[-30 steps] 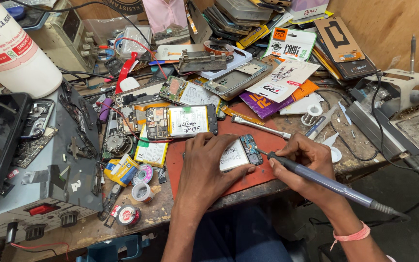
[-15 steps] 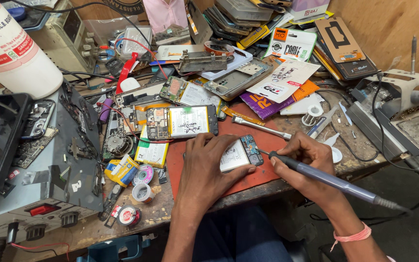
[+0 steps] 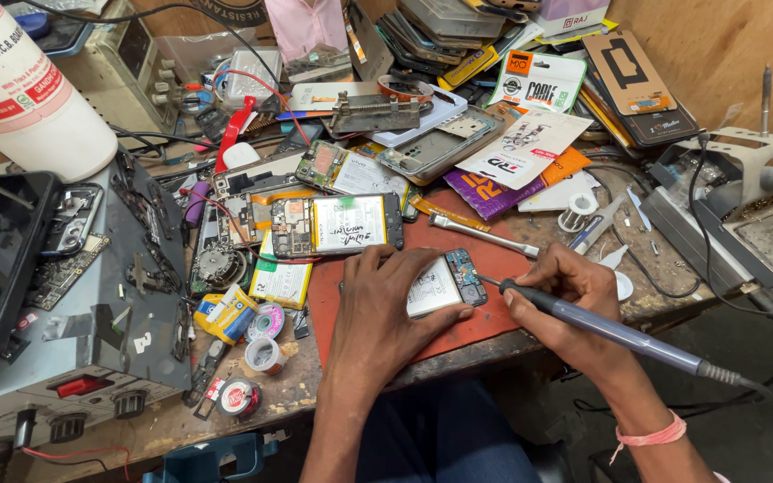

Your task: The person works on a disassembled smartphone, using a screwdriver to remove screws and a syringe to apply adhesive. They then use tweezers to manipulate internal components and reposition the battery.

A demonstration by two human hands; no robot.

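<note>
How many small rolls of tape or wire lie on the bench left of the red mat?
3: one roll beside the yellow pack, one below it, one at the bench edge. Clutter may hide more.

An opened phone (image 3: 445, 282) lies on a work mat (image 3: 494, 259) at the workbench's (image 3: 297, 394) front edge. Behind it on the mat lie another opened phone (image 3: 337, 225) and tweezers (image 3: 485, 236). Tape rolls (image 3: 266, 340) sit left of the mat, and a power supply (image 3: 73, 322) fills the bench's left edge.
</note>
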